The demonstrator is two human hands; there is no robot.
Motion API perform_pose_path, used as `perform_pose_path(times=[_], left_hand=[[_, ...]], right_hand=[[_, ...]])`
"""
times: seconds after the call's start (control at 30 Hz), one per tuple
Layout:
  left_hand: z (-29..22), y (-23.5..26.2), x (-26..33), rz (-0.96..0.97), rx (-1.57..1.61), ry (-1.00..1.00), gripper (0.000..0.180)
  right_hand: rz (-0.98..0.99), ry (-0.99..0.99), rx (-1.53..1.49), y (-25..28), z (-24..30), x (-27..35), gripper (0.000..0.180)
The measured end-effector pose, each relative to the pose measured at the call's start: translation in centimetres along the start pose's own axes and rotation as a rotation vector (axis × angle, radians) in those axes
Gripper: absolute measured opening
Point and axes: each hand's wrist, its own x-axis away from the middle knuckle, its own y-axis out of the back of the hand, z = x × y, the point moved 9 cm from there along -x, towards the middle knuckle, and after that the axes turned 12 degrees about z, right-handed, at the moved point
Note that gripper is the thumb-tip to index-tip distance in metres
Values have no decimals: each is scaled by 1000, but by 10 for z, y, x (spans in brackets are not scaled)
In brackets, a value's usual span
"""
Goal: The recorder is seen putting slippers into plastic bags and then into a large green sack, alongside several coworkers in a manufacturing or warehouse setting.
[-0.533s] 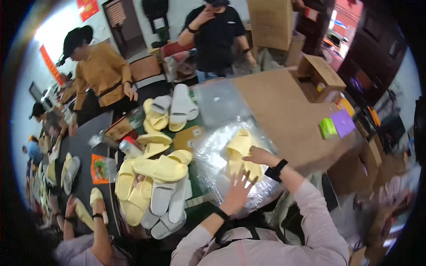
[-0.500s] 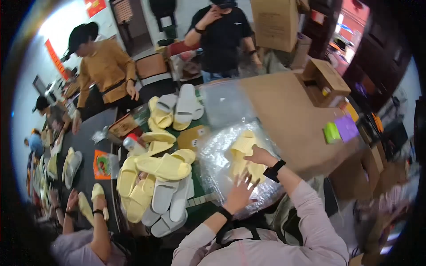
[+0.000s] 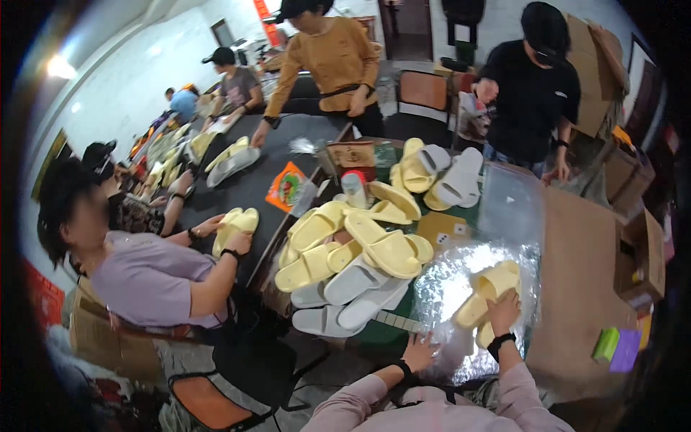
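My right hand presses on a pair of yellow slippers that lies on a crinkled clear plastic bag on the table. A black band is on that wrist. My left hand rests flat with spread fingers on the near edge of the same bag, beside a heap of yellow slippers and white slippers to its left.
A flat sheet of brown cardboard lies to the right, with an open carton and green and purple blocks past it. Several people work round the tables, one in a purple top holding yellow slippers at my left.
The view has swung to the left, so the slipper heap and bag sit further right. My hands stay on the bag and the yellow pair.
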Motion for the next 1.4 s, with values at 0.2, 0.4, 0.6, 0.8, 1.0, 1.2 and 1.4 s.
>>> perform_pose_path(times=[0.2,0.4,0.6,0.8,1.0,1.2,1.4], left_hand=[[2,-7,-9,-63,41,-55,47],[16,-8,-13,-14,83,-75,43],[-1,30,0,-54,-79,-185,42],[26,71,-2,-4,1772,-361,62],[23,41,-17,508,1809,-310,60],[-15,75,-15,233,1832,-400,53],[-15,14,-50,190,1936,-234,39]], right_hand=[[25,-31,-409,-38,-31,-35,63],[-166,233,-643,-10,-11,-26,64],[-48,442,-1124,82,37,45,55],[335,340,-1801,51,50,73,53],[510,219,-1928,-5,81,95,33],[578,63,-1939,-15,42,98,40],[489,139,-1587,10,-22,100,49]])
